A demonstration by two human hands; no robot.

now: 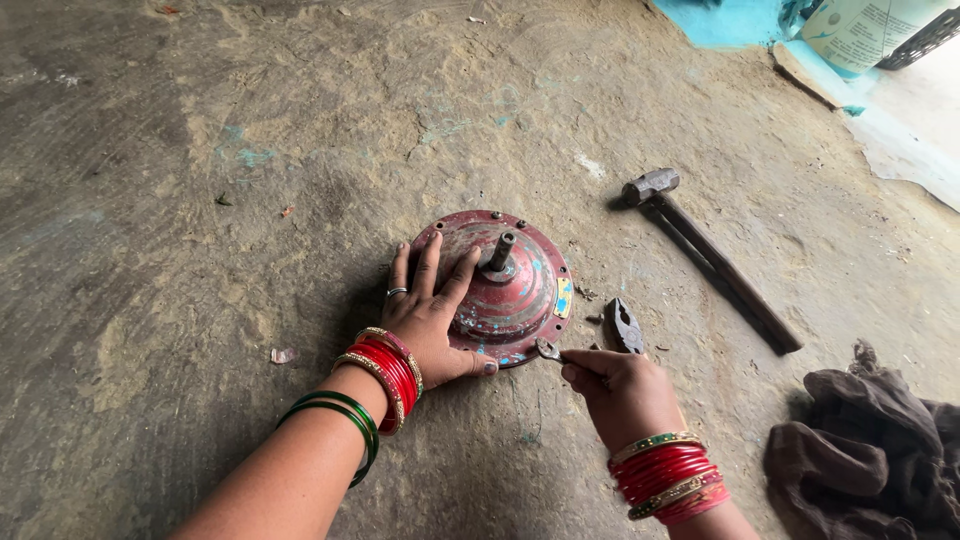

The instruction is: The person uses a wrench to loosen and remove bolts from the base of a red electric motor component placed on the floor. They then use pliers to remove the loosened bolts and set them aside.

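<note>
The left hand [432,318] lay flat and open on the red domed metal cover [505,290], fingers spread across its left slope, thumb hooked along the near rim. That cover sat on the bare earthen floor [200,200], right in the centre of the view, its paint worn and flecked with blue, a short steel shaft [500,250] standing up from the middle and small bolts dotted round the edge. A ring showed on one finger; red and green bangles [375,385] stacked up the left wrist.

The right hand [618,385] was closed, pinching a small metal tool [549,351] between thumb and fingers, and the tool's tip met the cover's near right rim. What kind of tool it was could not be made out; most of it was hidden in the grip. Red bangles ringed that wrist too.

Just beyond the right hand's knuckles, pliers [623,326] lay on the floor beside the cover. Further right, well apart, a hammer [705,250] rested with its head toward the cover and its long handle running away to the right. A dark brown cloth [870,455] sat crumpled at the lower right, and a pale container [870,30] stood in the top corner.
</note>
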